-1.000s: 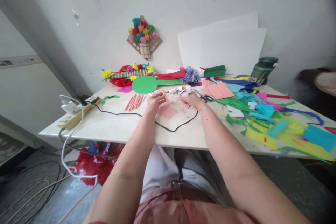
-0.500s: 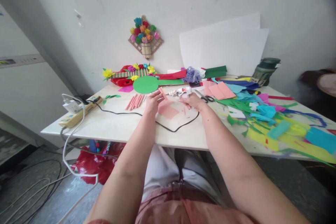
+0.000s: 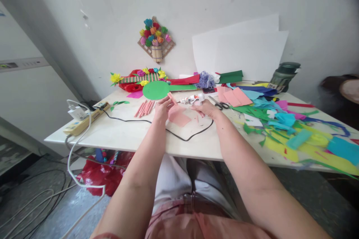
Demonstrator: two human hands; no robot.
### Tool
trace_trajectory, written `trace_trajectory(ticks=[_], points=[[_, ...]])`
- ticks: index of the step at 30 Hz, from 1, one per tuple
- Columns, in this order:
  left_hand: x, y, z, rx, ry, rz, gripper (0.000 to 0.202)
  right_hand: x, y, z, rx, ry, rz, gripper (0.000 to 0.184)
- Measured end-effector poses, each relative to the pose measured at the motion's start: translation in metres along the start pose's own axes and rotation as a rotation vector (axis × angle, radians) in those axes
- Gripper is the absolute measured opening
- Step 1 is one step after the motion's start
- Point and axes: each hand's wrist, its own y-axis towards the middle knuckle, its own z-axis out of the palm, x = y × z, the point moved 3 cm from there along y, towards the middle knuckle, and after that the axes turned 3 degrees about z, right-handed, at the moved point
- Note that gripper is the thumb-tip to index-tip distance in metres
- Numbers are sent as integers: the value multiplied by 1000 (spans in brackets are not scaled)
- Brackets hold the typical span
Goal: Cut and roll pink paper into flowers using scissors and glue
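Observation:
My left hand [image 3: 163, 107] is closed on a rolled strip of pink paper [image 3: 172, 99], held tilted above the table. In my right hand [image 3: 208, 109] is a white hot glue gun [image 3: 193, 99], its nozzle pointing left at the pink roll. Below and between the hands lies a pink paper sheet [image 3: 179, 115]. Left of my left hand, several thin pink paper rolls [image 3: 145, 108] lie side by side. A black cord [image 3: 185, 140] loops across the table in front of both hands. Just right of my right hand rest scissors [image 3: 223, 105] with black handles.
A power strip [image 3: 84, 121] with plugs sits at the table's left edge. Behind the hands lies a green paper disc [image 3: 156, 90]. Folded pink paper [image 3: 238, 97] and colourful scraps [image 3: 294, 134] spread over the right side. A dark bottle [image 3: 284, 76] stands at the back right.
Both hands keep their grip and place, with the glue gun's nozzle still near the pink roll. The view shifts very slightly.

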Motion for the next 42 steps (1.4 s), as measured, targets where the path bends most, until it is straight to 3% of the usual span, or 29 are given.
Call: trace_trajectory(ticks=[7,19,42], points=[[4,0,2,58,-25,-38,30,2,-1,-1,-39,12,0,28],[2,5,-7,-41,-5,15,29,3,-3,1,13,-10,4,33],[2,5,-6,-66,-82,10,23,3,-2,1,-2,-30,-24,30]])
